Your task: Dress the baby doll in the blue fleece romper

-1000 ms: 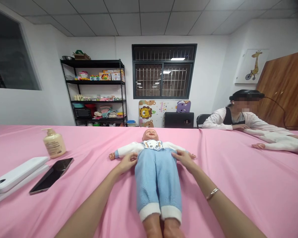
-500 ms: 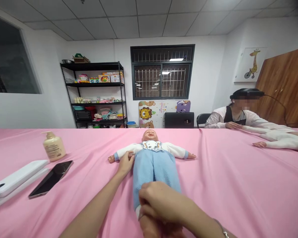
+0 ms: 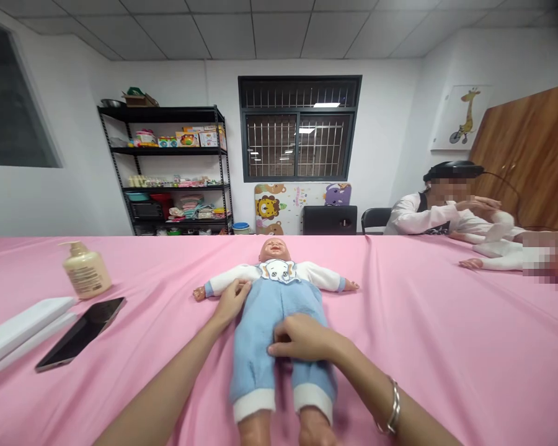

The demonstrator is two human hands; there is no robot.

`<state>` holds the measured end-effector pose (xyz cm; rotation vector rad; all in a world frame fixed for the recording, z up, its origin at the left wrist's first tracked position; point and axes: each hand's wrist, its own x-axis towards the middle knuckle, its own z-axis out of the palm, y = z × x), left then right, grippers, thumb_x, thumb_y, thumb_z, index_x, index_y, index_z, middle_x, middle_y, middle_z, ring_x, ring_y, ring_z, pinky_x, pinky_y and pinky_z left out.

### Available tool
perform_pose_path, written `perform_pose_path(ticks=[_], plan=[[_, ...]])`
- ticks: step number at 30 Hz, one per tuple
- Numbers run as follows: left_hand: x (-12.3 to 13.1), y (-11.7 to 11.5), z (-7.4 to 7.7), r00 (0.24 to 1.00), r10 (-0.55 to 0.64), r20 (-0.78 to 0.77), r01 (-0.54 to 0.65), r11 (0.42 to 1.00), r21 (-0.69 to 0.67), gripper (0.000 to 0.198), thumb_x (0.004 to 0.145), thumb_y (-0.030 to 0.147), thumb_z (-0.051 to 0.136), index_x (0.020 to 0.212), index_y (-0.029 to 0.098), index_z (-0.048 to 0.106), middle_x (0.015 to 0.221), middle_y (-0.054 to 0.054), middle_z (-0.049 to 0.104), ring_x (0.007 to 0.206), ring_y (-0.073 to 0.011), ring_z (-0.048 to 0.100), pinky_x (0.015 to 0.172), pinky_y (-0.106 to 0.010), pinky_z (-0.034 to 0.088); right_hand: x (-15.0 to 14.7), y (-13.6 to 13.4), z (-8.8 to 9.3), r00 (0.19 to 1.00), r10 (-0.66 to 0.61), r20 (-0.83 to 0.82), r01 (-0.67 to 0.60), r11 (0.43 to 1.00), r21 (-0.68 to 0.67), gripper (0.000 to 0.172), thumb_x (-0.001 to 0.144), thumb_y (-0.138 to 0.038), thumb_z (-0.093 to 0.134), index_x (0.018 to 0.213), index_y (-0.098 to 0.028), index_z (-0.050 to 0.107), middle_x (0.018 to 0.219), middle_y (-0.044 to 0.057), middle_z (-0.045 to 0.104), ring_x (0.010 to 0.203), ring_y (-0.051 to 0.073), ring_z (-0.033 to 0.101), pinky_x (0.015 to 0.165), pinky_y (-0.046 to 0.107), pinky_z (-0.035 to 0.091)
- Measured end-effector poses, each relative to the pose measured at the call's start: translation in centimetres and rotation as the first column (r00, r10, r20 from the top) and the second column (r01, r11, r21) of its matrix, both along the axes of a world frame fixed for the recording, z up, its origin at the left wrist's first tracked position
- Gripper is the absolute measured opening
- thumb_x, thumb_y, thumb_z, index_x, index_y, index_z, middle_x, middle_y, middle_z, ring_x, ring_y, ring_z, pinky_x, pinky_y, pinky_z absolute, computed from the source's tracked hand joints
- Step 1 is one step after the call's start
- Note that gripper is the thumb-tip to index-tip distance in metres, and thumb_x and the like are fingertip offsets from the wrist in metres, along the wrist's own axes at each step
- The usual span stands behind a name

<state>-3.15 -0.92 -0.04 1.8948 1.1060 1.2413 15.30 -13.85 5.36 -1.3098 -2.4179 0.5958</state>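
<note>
A baby doll lies on its back with its arms spread and its feet toward me. It wears a white top with an elephant bib and light blue trousers with white cuffs. Against the doll's side, just below its arm, my left hand has its fingers bent in and closed on the clothing; their tips are partly hidden. My right hand is over the trousers between the thighs. Its fingers curl loosely, a gap shows between thumb and forefinger, and nothing is seen in it.
A pink cloth covers the table. On the left are a pump bottle, a smartphone and a white device. At the right sits another person with a white-clothed doll. Shelves stand behind.
My right hand has moved up from the doll's lower leg to its thighs, and both trouser cuffs now show. My left hand stays at the doll's side. The other person's hands have risen.
</note>
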Motion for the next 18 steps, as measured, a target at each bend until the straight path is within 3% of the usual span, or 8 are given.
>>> perform_pose_path(ticks=[3, 5, 6, 9, 11, 15, 16, 18], plan=[[0.0, -0.1, 0.5, 0.99, -0.139, 0.028, 0.141, 0.987, -0.073, 0.037, 0.075, 0.053, 0.052, 0.079, 0.016, 0.055, 0.08, -0.004, 0.062, 0.079, -0.0208, 0.056, 0.073, -0.031, 0.045, 0.9, 1.2, -0.6, 0.95, -0.026, -0.31, 0.011, 0.999, -0.048, 0.024, 0.079, -0.034, 0.052, 0.064, -0.016, 0.056, 0.061, -0.002, 0.057, 0.057, 0.01, 0.047, 0.055, 0.022, 0.033], [-0.3, 0.1, 0.6, 0.983, -0.177, 0.049, 0.181, 0.979, -0.098, 0.036, 0.074, 0.052, 0.054, 0.076, 0.016, 0.055, 0.074, -0.003, 0.059, 0.073, -0.0193, 0.054, 0.069, -0.03, 0.044, 1.4, 2.1, -1.2, 0.862, -0.149, -0.485, 0.197, 0.979, 0.05, 0.023, 0.081, -0.033, 0.047, 0.068, -0.016, 0.055, 0.066, 0.0, 0.058, 0.062, 0.012, 0.05, 0.06, 0.023, 0.037], [-0.4, 0.3, 0.7, 0.982, -0.178, 0.063, 0.183, 0.978, -0.095, 0.035, 0.074, 0.05, 0.055, 0.076, 0.016, 0.054, 0.074, -0.002, 0.058, 0.072, -0.0188, 0.054, 0.068, -0.03, 0.043, 1.8, 2.6, -1.6, 0.829, -0.217, -0.515, 0.316, 0.942, 0.113, 0.021, 0.081, -0.032, 0.046, 0.07, -0.016, 0.055, 0.068, 0.001, 0.058, 0.066, 0.013, 0.051, 0.063, 0.025, 0.038], [-0.9, 0.9, 0.4, 0.997, -0.074, 0.024, 0.075, 0.997, -0.023, 0.028, 0.072, 0.044, 0.056, 0.075, 0.017, 0.051, 0.072, -0.001, 0.055, 0.069, -0.0183, 0.052, 0.065, -0.029, 0.042, 3.6, 4.6, -3.4, 0.746, -0.384, -0.543, 0.564, 0.799, 0.21, 0.016, 0.075, -0.029, 0.051, 0.082, -0.017, 0.059, 0.078, 0.005, 0.061, 0.078, 0.019, 0.053, 0.075, 0.032, 0.04], [-1.2, 1.0, 0.0, 0.992, 0.05, -0.118, -0.046, 0.998, 0.038, 0.024, 0.071, 0.04, 0.056, 0.069, 0.018, 0.047, 0.066, 0.0, 0.053, 0.066, -0.0188, 0.051, 0.063, -0.029, 0.041, 4.8, 6.0, -5.0, 0.641, -0.437, -0.631, 0.631, 0.768, 0.109, 0.028, 0.073, -0.034, 0.054, 0.093, -0.015, 0.059, 0.089, 0.008, 0.062, 0.085, 0.021, 0.055, 0.08, 0.035, 0.042], [-1.7, 0.7, -0.6, 0.857, 0.325, -0.399, -0.306, 0.945, 0.113, 0.017, 0.07, 0.032, 0.056, 0.064, 0.02, 0.046, 0.066, -0.002, 0.057, 0.074, -0.0238, 0.056, 0.07, -0.034, 0.042, 6.1, 7.5, -7.2, 0.423, -0.484, -0.766, 0.576, 0.796, -0.184, 0.046, 0.069, -0.046, 0.059, 0.101, -0.013, 0.059, 0.107, 0.011, 0.061, 0.101, 0.025, 0.055, 0.091, 0.038, 0.041], [-1.7, 0.6, -0.7, 0.856, 0.34, -0.39, -0.33, 0.939, 0.095, 0.016, 0.07, 0.032, 0.057, 0.065, 0.02, 0.048, 0.07, -0.004, 0.06, 0.079, -0.0254, 0.057, 0.073, -0.036, 0.043, 6.1, 7.4, -7.3, 0.398, -0.476, -0.784, 0.525, 0.819, -0.231, 0.047, 0.069, -0.047, 0.06, 0.101, -0.013, 0.06, 0.108, 0.011, 0.062, 0.103, 0.026, 0.055, 0.092, 0.038, 0.041], [-1.4, 0.4, -0.6, 0.938, 0.252, -0.238, -0.261, 0.965, -0.005, 0.021, 0.071, 0.038, 0.059, 0.074, 0.018, 0.054, 0.081, -0.008, 0.065, 0.089, -0.0273, 0.058, 0.079, -0.038, 0.044, 6.0, 7.0, -7.0, 0.387, -0.433, -0.814, 0.41, 0.872, -0.269, 0.046, 0.072, -0.049, 0.058, 0.101, -0.013, 0.06, 0.107, 0.011, 0.063, 0.103, 0.026, 0.056, 0.089, 0.036, 0.044]])
